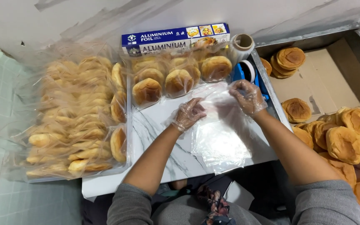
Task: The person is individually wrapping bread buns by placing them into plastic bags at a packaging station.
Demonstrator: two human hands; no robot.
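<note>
Left hand (188, 113): gloved in thin clear plastic, resting on the left edge of the clear plastic bag (219, 133); its grip is pinched on the film, fingers curled together over the top left corner.
Right hand (247, 96): also gloved, at the top right corner of the same bag; its grip is closed on the film, fingertips bunched and lifting that corner a little.
Clear plastic bag: lies mostly flat on the counter (159, 141) between the two hands, on top of a small pile of similar bags, its lower end reaching the counter's near edge.
Counter: white with grey marble veins, set against a pale wall.
Packed buns, left (78, 116): a large stack of bagged buns on their sides, covering the counter's left end.
Packed buns, back (180, 77): a bagged row of round buns just beyond the hands.
Foil box (176, 37): blue, long, standing against the wall behind that row.
Film roll (241, 45): clear wrap on a cardboard core, right of the box.
Tape dispenser (246, 73): blue, near the right hand.
Loose buns (346, 133): heaped unwrapped in a cardboard-lined tray (334, 79) to the right of the counter.
</note>
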